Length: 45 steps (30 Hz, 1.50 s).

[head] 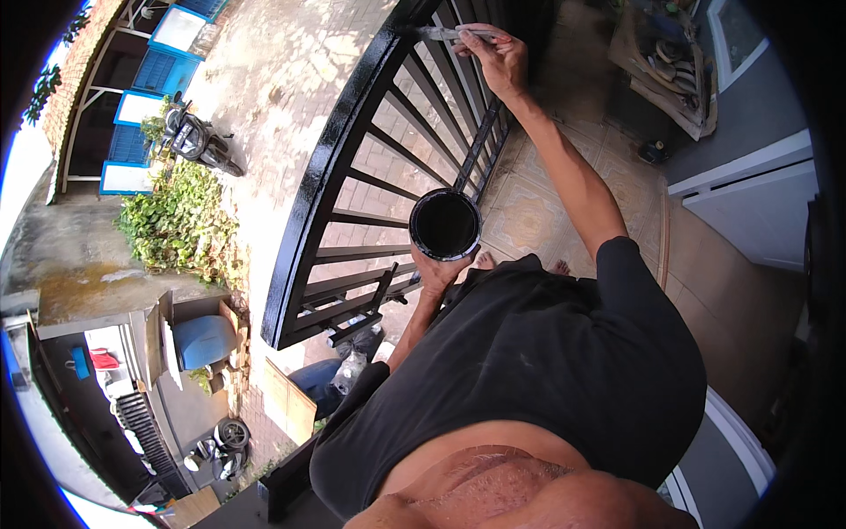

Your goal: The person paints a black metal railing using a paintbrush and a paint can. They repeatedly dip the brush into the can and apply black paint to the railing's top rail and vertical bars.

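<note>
My right hand (492,56) grips a paintbrush (441,33) at the top of the view, its dark bristles against the top rail of a black metal railing (324,155). The rail looks glossy and wet along much of its length. Below the rail, several upright bars fan out in the wide-angle view. In my left hand (439,268) is an open round can (445,225), held upright from beneath and the side, with dark paint inside and smears on its rim. The can is beside the bars, in front of my body.
Patterned floor tiles (529,211) lie under my bare feet. A cardboard box (661,73) of odds and ends stands at the upper right, near a white door (753,205). Beyond the railing are a paved yard, a parked motorcycle (198,139), leafy plants and blue barrels (205,340).
</note>
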Each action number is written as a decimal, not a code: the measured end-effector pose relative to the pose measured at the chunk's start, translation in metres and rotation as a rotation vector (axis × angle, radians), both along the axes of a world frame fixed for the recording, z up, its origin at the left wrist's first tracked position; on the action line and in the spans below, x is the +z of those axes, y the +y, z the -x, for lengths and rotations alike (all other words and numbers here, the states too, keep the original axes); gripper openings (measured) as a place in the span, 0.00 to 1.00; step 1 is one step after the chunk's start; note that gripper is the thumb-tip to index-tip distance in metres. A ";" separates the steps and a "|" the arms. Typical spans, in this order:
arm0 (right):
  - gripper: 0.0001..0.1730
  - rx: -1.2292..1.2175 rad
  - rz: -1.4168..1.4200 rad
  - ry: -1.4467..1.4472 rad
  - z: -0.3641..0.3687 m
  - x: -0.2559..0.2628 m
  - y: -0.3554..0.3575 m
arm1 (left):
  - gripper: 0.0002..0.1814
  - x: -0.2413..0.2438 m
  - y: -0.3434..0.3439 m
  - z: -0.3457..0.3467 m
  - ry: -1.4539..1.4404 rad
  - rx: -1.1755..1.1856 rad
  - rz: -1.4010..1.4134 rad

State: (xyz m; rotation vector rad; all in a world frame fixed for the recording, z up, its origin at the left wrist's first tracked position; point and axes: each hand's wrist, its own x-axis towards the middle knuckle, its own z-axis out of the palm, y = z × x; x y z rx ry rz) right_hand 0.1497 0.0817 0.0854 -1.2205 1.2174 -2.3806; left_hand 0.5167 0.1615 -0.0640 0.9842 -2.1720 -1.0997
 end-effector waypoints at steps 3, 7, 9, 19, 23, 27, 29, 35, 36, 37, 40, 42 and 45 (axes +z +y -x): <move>0.11 -0.161 0.126 -0.004 0.024 0.006 0.002 | 0.63 -0.002 0.000 0.004 0.092 0.031 -0.030; 0.10 -0.081 0.064 0.017 0.007 0.026 0.053 | 0.62 0.008 -0.005 0.016 0.166 0.034 0.004; 0.10 0.006 -0.073 0.052 -0.013 0.044 0.097 | 0.61 0.016 -0.006 0.025 0.104 0.037 0.058; 0.09 -0.048 -0.663 0.495 -0.087 0.084 0.185 | 0.59 0.061 -0.015 0.080 0.334 -0.031 0.049; 0.08 -0.075 -0.768 0.625 -0.088 0.080 0.181 | 0.60 0.054 -0.019 0.090 0.325 -0.041 0.072; 0.08 -0.102 -0.727 0.651 -0.086 0.073 0.176 | 0.61 0.052 -0.022 0.096 0.310 -0.050 0.091; 0.08 -0.117 -0.713 0.605 -0.087 0.076 0.176 | 0.61 0.053 -0.023 0.097 0.304 -0.063 0.093; 0.09 0.076 -0.722 0.548 -0.088 0.086 0.181 | 0.61 0.051 -0.027 0.095 0.325 -0.084 0.050; 0.08 0.140 -0.718 0.531 -0.090 0.084 0.180 | 0.61 0.049 -0.029 0.094 0.337 -0.090 0.034; 0.08 0.205 -0.713 0.513 -0.092 0.082 0.179 | 0.61 0.048 -0.031 0.094 0.350 -0.094 0.019; 0.07 0.264 -0.699 0.330 -0.091 0.078 0.180 | 0.60 0.051 -0.031 0.095 0.350 -0.110 -0.018; 0.08 0.240 -0.692 0.316 -0.087 0.076 0.179 | 0.60 0.057 -0.031 0.093 0.339 -0.122 0.002; 0.08 0.042 -0.608 0.606 -0.088 0.076 0.170 | 0.60 0.055 -0.032 0.091 0.331 -0.125 0.017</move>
